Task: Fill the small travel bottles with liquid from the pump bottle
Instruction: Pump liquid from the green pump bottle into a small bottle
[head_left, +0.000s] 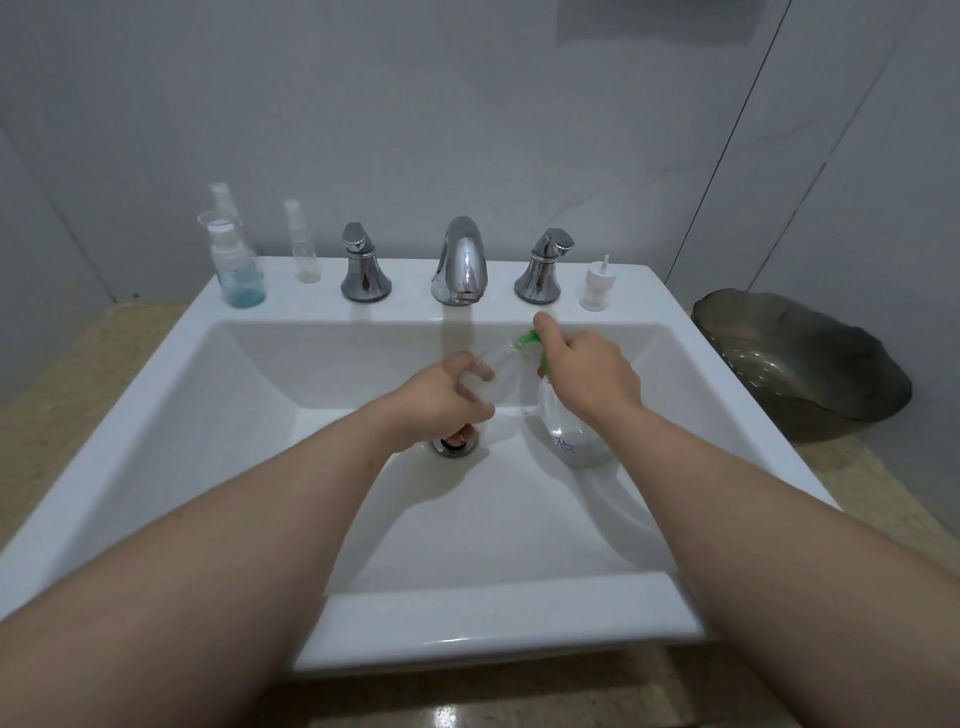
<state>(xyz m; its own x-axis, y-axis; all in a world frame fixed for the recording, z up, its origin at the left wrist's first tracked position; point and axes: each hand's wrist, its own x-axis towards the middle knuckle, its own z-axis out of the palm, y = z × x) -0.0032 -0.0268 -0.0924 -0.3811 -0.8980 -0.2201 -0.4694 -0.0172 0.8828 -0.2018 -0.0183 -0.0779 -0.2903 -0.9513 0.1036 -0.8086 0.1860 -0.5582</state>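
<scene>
Over the white sink basin (322, 467), my left hand (441, 402) grips a small clear travel bottle (498, 364), tilted with its mouth toward the pump's green nozzle. My right hand (587, 374) rests on the green pump head (527, 340) of a clear pump bottle (571, 434), which stands in the basin with clear liquid in its lower part and purple writing on it. My thumb sits on top of the pump. A travel bottle with blue liquid (236, 267) and an empty clear spray bottle (304, 244) stand on the back ledge at left. A white cap (597, 286) stands on the ledge at right.
A chrome faucet (460, 262) with two handles (361, 270) (543, 267) stands at the back of the sink. The drain (454, 444) lies just below my left hand. A dark glass bowl (800, 358) sits on the beige counter at right.
</scene>
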